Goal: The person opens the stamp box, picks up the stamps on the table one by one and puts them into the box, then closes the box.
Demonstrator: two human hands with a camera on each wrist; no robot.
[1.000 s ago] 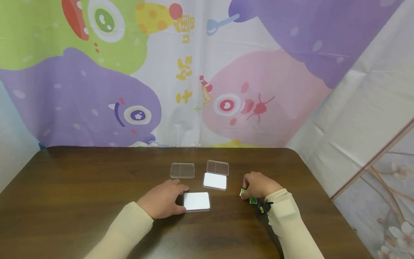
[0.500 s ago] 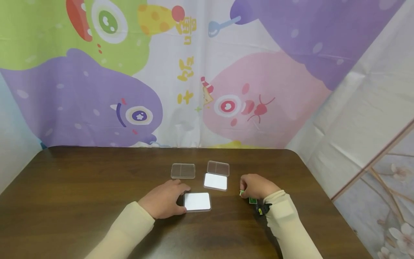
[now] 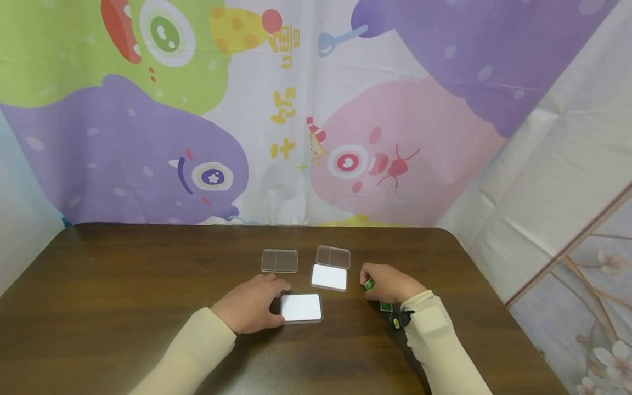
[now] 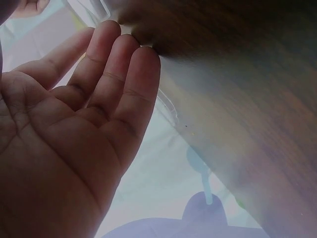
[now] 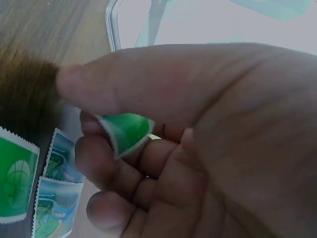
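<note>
My left hand [image 3: 250, 305] rests on the table at the left end of a shallow clear plastic case [image 3: 302, 307] with a white inside. Its thumb lies by the near left corner and its fingers reach past the far one; in the left wrist view the fingers are nearly straight. Between thumb and curled fingers, my right hand [image 3: 393, 284] pinches a green postage stamp [image 5: 130, 133] with a white perforated edge, bent in the grip. Below that hand lie another green stamp [image 5: 17, 181] and two blue landscape stamps [image 5: 57, 206], partly hidden in the head view.
Behind the near case stands an open clear case [image 3: 329, 277], white in its front half, lid folded back. A clear lid [image 3: 279, 260] lies left of it. The brown wooden table [image 3: 123, 296] ends at a cartoon-printed cloth [image 3: 276, 192].
My right hand has pinched a green stamp off the table and moved slightly left with it. The left hand has stayed in place by the near case.
</note>
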